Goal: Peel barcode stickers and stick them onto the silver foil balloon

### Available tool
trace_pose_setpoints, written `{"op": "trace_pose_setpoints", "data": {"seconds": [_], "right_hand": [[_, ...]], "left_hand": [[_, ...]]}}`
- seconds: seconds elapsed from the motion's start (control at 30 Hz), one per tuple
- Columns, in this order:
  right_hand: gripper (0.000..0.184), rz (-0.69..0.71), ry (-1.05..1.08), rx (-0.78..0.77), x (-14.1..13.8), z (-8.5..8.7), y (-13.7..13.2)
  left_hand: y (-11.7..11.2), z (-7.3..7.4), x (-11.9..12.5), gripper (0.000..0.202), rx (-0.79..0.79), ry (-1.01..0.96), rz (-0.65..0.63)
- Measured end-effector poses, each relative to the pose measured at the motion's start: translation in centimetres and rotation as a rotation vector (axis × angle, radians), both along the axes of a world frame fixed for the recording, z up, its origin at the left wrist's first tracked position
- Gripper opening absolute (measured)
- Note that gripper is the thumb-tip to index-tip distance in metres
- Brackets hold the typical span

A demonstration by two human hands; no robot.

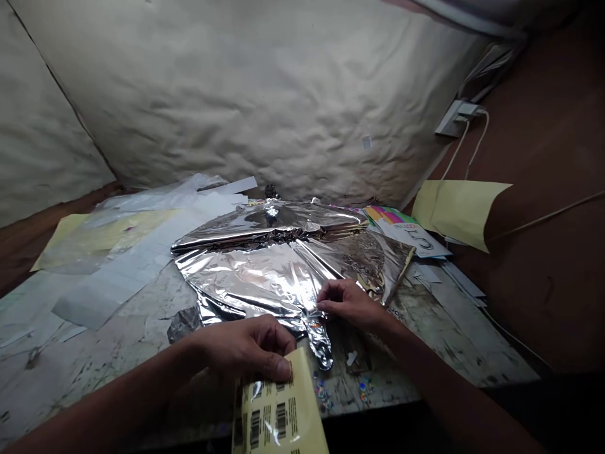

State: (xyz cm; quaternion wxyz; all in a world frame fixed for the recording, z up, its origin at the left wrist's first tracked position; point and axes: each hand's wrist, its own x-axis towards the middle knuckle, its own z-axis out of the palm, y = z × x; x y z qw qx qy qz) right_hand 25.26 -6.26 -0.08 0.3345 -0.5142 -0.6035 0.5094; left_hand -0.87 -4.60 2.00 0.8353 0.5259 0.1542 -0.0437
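My left hand [258, 345] is closed on a yellowish sheet of barcode labels [283, 410], thumb on top, at the bottom middle of the head view. Flat on the table lies a stack of silver foil balloons [255, 271], creased and shiny. A narrow foil neck [320, 343] points from the stack towards me. My right hand [347, 306] has thumb and forefinger pinched together at the top of that neck, touching or just over the foil. Whether a small label sits between those fingertips cannot be made out.
Clear plastic and white paper strips [118, 271] cover the worn table's left side. Colourful printed cards [409, 233] lie at the back right. A yellow sheet [458, 208] hangs by the right wall, below a power socket [456, 118] with cables. Shiny round bits [363, 389] dot the front edge.
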Motion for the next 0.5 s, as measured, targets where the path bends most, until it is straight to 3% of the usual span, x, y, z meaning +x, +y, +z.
{"op": "trace_pose_setpoints", "data": {"seconds": [0.2, 0.3, 0.4, 0.47, 0.5], "right_hand": [[0.007, -0.013, -0.190, 0.067, -0.5, -0.2, -0.4], [0.002, -0.029, -0.442, 0.272, -1.1, -0.3, -1.2], [0.014, -0.083, -0.629, 0.468, -1.0, -0.2, -1.8], [0.018, 0.006, -0.669, 0.544, -0.5, 0.3, -1.8], [0.021, 0.119, -0.661, 0.562, -0.1, 0.7, -1.8]], "left_hand": [[-0.1, 0.2, 0.4, 0.026, 0.054, 0.009, -0.028], [-0.1, 0.2, 0.4, 0.029, 0.046, -0.015, -0.030], [-0.1, 0.3, 0.0, 0.031, 0.016, -0.015, -0.005], [-0.1, 0.3, -0.3, 0.032, -0.020, -0.042, 0.010], [-0.1, 0.3, -0.4, 0.033, -0.050, -0.066, 0.015]]}}
